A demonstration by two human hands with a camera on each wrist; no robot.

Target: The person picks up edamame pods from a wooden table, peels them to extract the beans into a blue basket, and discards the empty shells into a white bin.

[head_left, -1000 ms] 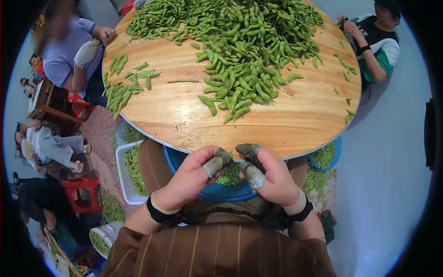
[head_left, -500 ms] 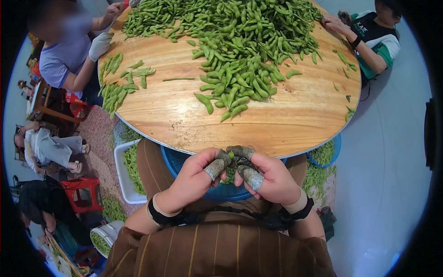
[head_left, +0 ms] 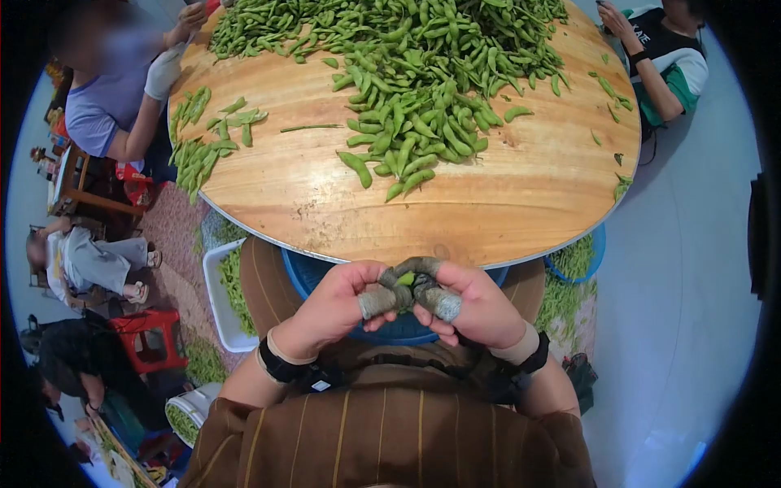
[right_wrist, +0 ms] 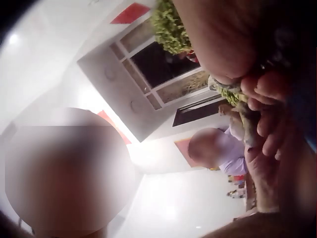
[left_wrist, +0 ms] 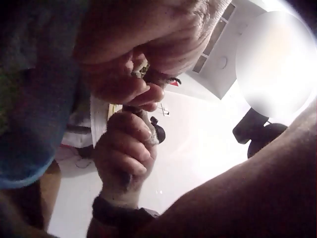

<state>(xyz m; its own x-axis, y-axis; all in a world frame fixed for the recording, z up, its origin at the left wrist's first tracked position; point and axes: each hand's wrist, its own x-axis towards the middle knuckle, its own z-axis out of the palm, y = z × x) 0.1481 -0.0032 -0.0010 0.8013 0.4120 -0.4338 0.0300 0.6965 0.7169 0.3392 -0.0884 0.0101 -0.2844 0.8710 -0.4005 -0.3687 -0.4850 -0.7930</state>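
Observation:
In the head view my left hand (head_left: 348, 299) and right hand (head_left: 464, 305) meet over a blue basin (head_left: 305, 276) at the table's near edge. Grey wrapping covers the thumbs and forefingers. Between the fingertips shows a bit of green pod (head_left: 405, 279), pinched by the left thumb and forefinger; the right fingertips press against it. The basin's contents are mostly hidden by the hands. In the left wrist view the curled fingers of both hands come together, dimly lit.
A round wooden table (head_left: 277, 187) bears a large heap of green pods (head_left: 423, 81) and a smaller group at its left (head_left: 195, 163). A white tub (head_left: 220, 301) stands left of my legs, a blue basket (head_left: 598, 252) right. People sit at both sides.
My hands have come together from slightly apart, the fingertips now meeting around the green pod. The person at the right reached to the heap and has drawn the hand back.

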